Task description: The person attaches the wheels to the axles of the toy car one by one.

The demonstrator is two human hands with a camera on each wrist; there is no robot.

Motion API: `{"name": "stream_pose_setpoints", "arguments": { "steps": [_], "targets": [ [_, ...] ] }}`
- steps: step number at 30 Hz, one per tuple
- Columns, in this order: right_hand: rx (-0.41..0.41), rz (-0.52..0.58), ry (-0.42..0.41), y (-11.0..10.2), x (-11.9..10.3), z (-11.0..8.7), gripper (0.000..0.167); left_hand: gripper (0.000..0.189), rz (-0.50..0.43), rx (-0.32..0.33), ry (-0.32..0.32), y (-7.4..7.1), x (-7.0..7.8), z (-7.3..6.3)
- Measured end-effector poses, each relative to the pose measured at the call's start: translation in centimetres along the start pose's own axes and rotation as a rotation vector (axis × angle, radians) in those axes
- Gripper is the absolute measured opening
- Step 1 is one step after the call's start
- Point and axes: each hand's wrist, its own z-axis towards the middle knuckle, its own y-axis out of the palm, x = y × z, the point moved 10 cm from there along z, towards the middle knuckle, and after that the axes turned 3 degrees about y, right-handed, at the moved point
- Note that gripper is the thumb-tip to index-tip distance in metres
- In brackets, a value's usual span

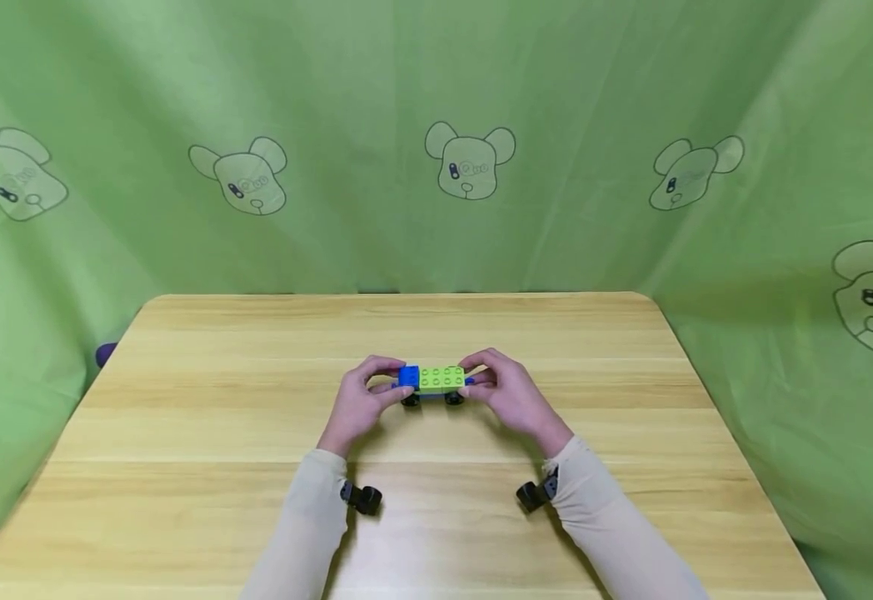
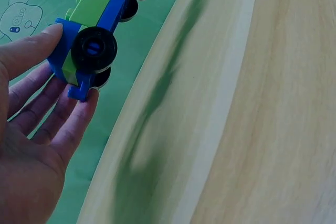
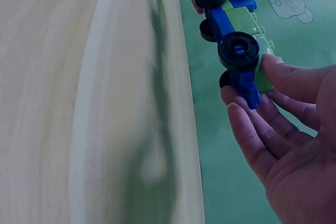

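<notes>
A toy car (image 1: 440, 378) of building bricks, lime green on top with a blue brick (image 1: 408, 377) at its left end, is held between both hands. In the right wrist view its blue wheeled base (image 3: 222, 20) and black wheels (image 3: 239, 51) show from the side, raised over the tabletop. My left hand (image 1: 360, 403) grips the blue-brick end, thumb on the near side and fingers behind and under it. The green end is pinched by my right hand (image 1: 515, 397), thumb against the green brick, with fingertips by the blue hitch (image 3: 252, 98).
A light wooden table (image 1: 436, 533) lies beneath the hands. Green curtains (image 1: 361, 100) printed with bear heads surround its back and sides. Black wrist cameras (image 1: 365, 498) sit on both sleeves. Something purple (image 1: 106, 354) peeks out past the table's left edge.
</notes>
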Motion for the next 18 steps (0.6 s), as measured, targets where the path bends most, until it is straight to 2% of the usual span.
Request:
{"name": "stream_pose_setpoints", "arguments": {
  "steps": [4,11,18],
  "targets": [
    [0.029,-0.002,0.013,-0.3,0.0,0.0,0.035,0.038,-0.009,0.01,0.031,0.0,1.4,-0.4],
    [0.063,-0.066,0.006,-0.9,0.0,0.2,0.036,0.037,-0.008,0.013,0.032,0.1,1.4,-0.1],
    [0.077,-0.067,-0.022,-1.2,0.0,1.5,0.037,0.037,0.075,0.013,0.074,-0.4,-1.3,2.2]
  ]
}}
